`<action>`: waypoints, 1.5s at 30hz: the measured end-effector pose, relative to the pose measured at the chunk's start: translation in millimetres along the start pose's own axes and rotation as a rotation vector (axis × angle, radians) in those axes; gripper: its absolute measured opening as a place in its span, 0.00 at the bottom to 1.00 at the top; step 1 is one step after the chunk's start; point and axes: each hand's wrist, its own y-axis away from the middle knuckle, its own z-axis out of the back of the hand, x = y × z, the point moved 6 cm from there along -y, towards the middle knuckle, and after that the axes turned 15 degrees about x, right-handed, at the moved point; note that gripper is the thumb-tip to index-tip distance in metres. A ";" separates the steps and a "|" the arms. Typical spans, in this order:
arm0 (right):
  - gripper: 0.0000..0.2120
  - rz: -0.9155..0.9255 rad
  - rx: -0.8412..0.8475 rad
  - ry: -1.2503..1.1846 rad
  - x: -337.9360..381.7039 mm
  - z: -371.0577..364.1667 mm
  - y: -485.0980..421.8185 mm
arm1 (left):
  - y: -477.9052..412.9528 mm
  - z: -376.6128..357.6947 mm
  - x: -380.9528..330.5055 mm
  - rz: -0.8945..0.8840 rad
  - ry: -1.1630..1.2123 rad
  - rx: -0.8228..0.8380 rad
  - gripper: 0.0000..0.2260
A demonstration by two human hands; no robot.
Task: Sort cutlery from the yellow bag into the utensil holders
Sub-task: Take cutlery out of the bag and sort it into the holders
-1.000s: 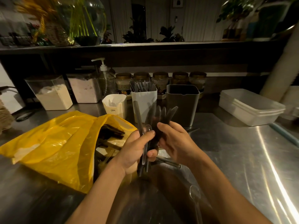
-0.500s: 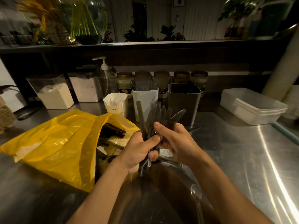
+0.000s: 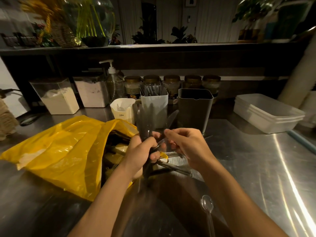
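My left hand point(image 3: 138, 151) grips an upright bundle of dark plastic cutlery point(image 3: 145, 117) in front of the holders. My right hand point(image 3: 186, 144) pinches a single dark knife point(image 3: 171, 118) that leans out of the bundle to the right. The yellow bag point(image 3: 59, 151) lies open on the steel counter at the left, with more dark cutlery in its mouth. Behind stand three holders: a small white cup point(image 3: 122, 111), a white holder point(image 3: 154, 106) with dark cutlery in it, and a dark grey holder point(image 3: 195, 108).
A clear plastic spoon point(image 3: 207, 207) lies near the front edge. Loose cutlery point(image 3: 176, 168) lies under my hands. Stacked white tubs point(image 3: 266, 112) stand at the right. Flour boxes point(image 3: 56, 96), a pump bottle point(image 3: 112, 82) and jars point(image 3: 193, 82) line the back.
The fanned pieces have been drawn together into a tighter bundle in my left hand. My right hand has shifted from the fan onto one knife at the bundle's right.
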 end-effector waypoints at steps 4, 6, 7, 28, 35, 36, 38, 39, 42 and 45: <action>0.13 0.075 -0.129 0.190 10.6 5.4 -12.8 | -1.7 15.8 -5.5 -0.056 -0.072 -0.130 0.05; 0.11 0.150 -0.122 0.335 31.5 -1.3 -26.9 | -3.9 30.7 -2.8 -0.063 -0.076 -0.273 0.08; 0.09 0.192 -0.131 0.418 45.1 -5.5 -37.0 | -3.5 42.2 -0.1 -0.050 -0.040 -0.386 0.10; 0.04 -0.105 0.055 1.210 66.6 -111.2 -243.2 | -2.8 77.6 -3.1 -0.136 0.429 -0.426 0.09; 0.22 -0.099 0.217 0.156 50.5 -88.4 -110.1 | -6.9 45.2 -7.5 -0.078 0.514 -0.038 0.10; 0.22 -0.186 0.307 0.094 39.5 -91.3 -88.7 | -6.7 37.9 -8.2 -0.054 0.482 0.041 0.10; 0.20 -0.310 0.385 0.017 18.5 -88.1 -60.4 | -3.8 25.0 -3.7 0.014 0.411 0.115 0.11; 0.20 -0.314 0.375 -0.015 12.3 -82.0 -53.5 | -2.4 19.4 -2.3 0.038 0.383 0.136 0.10; 0.18 -0.227 0.337 -0.112 9.9 -61.1 -48.5 | -1.0 10.9 -3.2 0.043 0.347 0.133 0.06; 0.15 -0.172 0.370 -0.119 16.6 -48.0 -43.6 | -0.2 8.1 -0.5 0.059 0.308 0.132 0.08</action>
